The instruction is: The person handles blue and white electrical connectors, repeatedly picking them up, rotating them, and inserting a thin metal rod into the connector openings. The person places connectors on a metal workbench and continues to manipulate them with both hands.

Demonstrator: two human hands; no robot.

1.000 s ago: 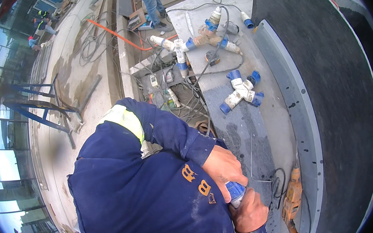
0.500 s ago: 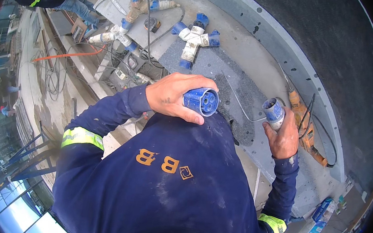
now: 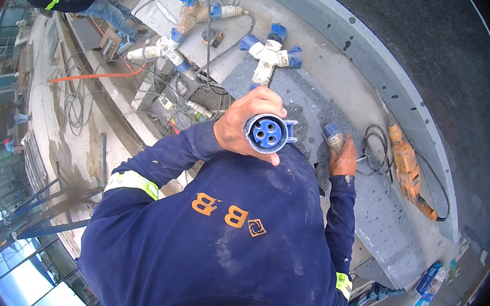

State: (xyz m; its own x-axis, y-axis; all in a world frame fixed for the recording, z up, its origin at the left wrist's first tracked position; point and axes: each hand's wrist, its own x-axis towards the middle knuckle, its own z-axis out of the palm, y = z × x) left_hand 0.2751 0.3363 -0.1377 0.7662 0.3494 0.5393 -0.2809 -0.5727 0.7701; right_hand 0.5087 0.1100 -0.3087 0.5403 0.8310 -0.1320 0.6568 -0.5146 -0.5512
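Blue socket up front — your left hand curls firmly round it, its holed mouth facing up. Apart to its right, your right hand closes round the blue-and-white connector — long axis slanting, blue end pointing forward and slightly left.

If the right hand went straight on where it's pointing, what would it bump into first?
Probably the curved grey strip, after the right hand and its blue-and-white connector pass over the speckled grey slab. Depth is unclear, so they might brush the slab sooner.
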